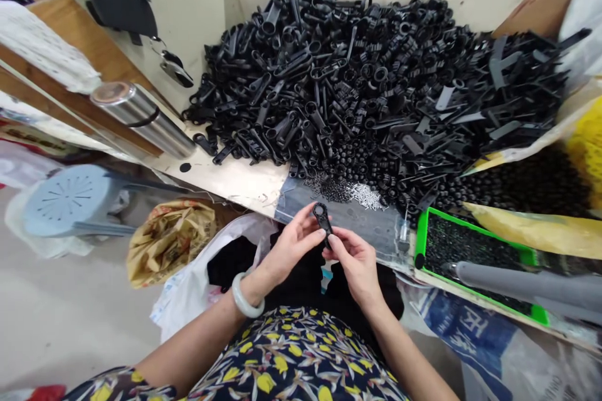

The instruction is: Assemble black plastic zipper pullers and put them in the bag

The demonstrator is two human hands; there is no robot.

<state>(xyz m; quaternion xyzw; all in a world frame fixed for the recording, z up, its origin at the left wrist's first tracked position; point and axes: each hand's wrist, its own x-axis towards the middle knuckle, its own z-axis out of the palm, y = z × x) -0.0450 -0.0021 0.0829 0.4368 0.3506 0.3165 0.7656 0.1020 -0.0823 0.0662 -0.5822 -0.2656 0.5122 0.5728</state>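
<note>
- Clock directions taken from the black ring-ended plastic part [322, 218]; it's in both hands, at the tabletop's [235, 187] near edge.
- 12 to 2: big heap of black plastic parts [329, 88], filling most of the tabletop.
- 12, nearest: small black pieces [332, 188]; silver pins [367, 196] at 2, just beside them.
- 3: green tray [422, 238] of small black bits; gray tube [512, 281] crosses over it, hiding some.
- 10: steel flask [169, 131], leaning in view; keys [175, 69] hang beyond.
- 9: pale blue stool [70, 200], brown sack [164, 244]. 8: white plastic bag [188, 291].
- Part's ring end points between 11 and 12; long axis runs to between 5 and 6.
- Left hand [297, 239] pinches it, thumb across the middle.
- Right hand [353, 258] grips the lower end, thumb on top; fingers partly hide it.
</note>
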